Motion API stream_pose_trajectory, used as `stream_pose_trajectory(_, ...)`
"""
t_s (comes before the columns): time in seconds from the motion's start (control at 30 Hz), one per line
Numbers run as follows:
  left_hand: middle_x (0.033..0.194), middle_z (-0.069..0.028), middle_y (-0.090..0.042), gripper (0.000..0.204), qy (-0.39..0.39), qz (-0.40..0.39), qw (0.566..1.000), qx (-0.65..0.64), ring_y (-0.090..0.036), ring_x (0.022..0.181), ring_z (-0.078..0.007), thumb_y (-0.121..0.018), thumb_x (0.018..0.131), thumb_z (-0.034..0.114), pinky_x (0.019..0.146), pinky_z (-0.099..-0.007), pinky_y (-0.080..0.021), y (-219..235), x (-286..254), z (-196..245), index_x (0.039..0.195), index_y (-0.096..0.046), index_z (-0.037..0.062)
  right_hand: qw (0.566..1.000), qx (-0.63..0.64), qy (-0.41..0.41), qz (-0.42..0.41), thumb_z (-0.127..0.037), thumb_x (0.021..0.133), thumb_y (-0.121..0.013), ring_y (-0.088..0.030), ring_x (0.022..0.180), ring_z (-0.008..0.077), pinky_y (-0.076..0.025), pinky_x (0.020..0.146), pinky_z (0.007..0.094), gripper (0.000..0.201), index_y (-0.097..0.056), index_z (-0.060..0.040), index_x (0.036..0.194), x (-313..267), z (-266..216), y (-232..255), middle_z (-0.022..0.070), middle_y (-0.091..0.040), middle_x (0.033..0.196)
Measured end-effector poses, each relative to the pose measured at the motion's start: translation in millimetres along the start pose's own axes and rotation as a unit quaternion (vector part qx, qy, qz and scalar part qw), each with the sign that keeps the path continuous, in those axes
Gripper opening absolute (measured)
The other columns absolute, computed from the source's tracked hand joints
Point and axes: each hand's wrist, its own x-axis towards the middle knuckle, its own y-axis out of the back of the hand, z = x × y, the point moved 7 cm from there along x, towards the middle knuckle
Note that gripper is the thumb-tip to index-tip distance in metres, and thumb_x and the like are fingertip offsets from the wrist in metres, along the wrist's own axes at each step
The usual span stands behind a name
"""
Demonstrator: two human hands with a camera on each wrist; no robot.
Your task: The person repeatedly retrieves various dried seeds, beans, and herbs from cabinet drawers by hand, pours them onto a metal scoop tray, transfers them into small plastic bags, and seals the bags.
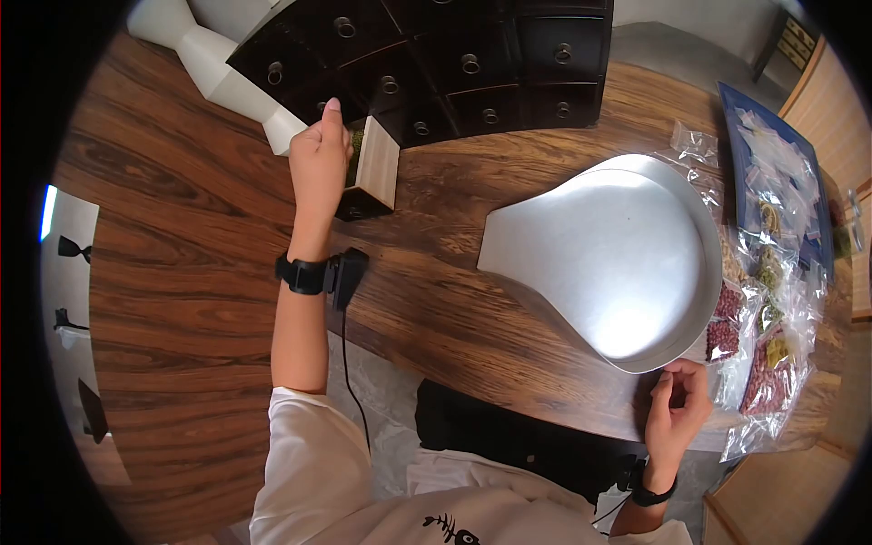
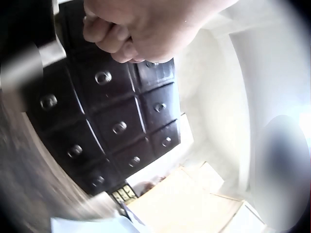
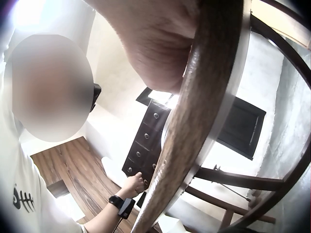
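My left hand (image 1: 318, 163) is at a pulled-out drawer (image 1: 378, 168) of the dark wooden cabinet (image 1: 472, 68). Its thumb points up and its fingers curl inward, close beside the green contents (image 1: 356, 143) of the drawer. In the left wrist view the curled fingers (image 2: 112, 39) show in front of the cabinet's ring-handled drawers; I cannot tell whether anything is inside the fist. My right hand (image 1: 677, 409) rests at the table's front edge, fingers loosely bent, right by the rim of a large shallow metal pan (image 1: 618, 254) with a tapered mouth.
Along the table's right side lie clear bags of red beans (image 1: 724, 322) and other dried goods. Behind them a blue tray (image 1: 727, 118) holds several small plastic bags. A white angular object (image 1: 213, 68) stands left of the cabinet. A cable (image 1: 350, 391) hangs from the left wrist camera.
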Motion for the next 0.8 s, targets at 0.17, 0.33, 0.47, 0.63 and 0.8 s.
stream_pose_trajectory(0.17, 0.053, 0.0068, -0.037, 0.056, 0.125, -0.114, 0.969, -0.181, -0.031, 0.045, -0.0054, -0.056, 0.106, 0.040, 0.043, -0.0251, -0.023, -75, -55, 70, 0.058, -0.041, 0.0148, 1.000, 0.003, 0.004, 0.004, -0.002, 0.095, -0.061, -0.045, 0.055, 0.0029, -0.032, 0.051, 0.0213, 0.004, -0.062, -0.0009, 0.098, 0, -1, -1, -0.0018, -0.056, 0.066)
stream_pose_trajectory(0.33, 0.053, 0.0080, -0.032, 0.048, 0.299, -0.421, 0.778, -0.359, -0.026, 0.043, -0.0038, -0.055, 0.106, 0.036, 0.040, -0.0214, -0.019, -177, -102, 59, 0.066, -0.038, 0.0179, 1.000, 0.008, 0.000, 0.016, -0.002, 0.094, -0.062, -0.045, 0.055, 0.0024, -0.033, 0.051, 0.0209, 0.005, -0.063, -0.0021, 0.098, 0, 4, 3, -0.0025, -0.056, 0.066)
stream_pose_trajectory(0.47, 0.054, 0.0077, -0.036, 0.045, 0.407, -0.493, 0.696, -0.326, -0.026, 0.043, -0.0044, -0.051, 0.108, 0.033, 0.040, -0.0207, -0.020, -215, -130, 49, 0.067, -0.041, 0.0172, 1.000, 0.011, 0.005, 0.018, -0.002, 0.092, -0.063, -0.046, 0.054, 0.0025, -0.034, 0.051, 0.0206, 0.006, -0.064, -0.0031, 0.098, 1, 0, 6, -0.0014, -0.059, 0.066)
stream_pose_trajectory(0.63, 0.060, 0.0053, -0.042, 0.036, 0.481, -0.499, 0.645, -0.323, -0.029, 0.044, -0.0039, -0.052, 0.107, 0.029, 0.040, -0.0205, -0.021, -225, -152, 50, 0.074, -0.047, 0.0133, 1.000, 0.019, 0.003, 0.008, -0.003, 0.091, -0.063, -0.047, 0.052, 0.0041, -0.034, 0.050, 0.0214, 0.007, -0.064, -0.0037, 0.098, 2, 2, 4, 0.0001, -0.061, 0.066)
stream_pose_trajectory(0.8, 0.064, 0.0030, -0.047, 0.027, 0.469, -0.535, 0.627, -0.318, -0.032, 0.044, -0.0042, -0.054, 0.105, 0.027, 0.040, -0.0200, -0.023, -236, -165, 52, 0.085, -0.053, 0.0081, 1.000, 0.011, 0.005, 0.000, -0.002, 0.091, -0.062, -0.047, 0.052, 0.0042, -0.034, 0.050, 0.0216, 0.007, -0.064, -0.0038, 0.098, 2, -1, 5, 0.0002, -0.060, 0.065)
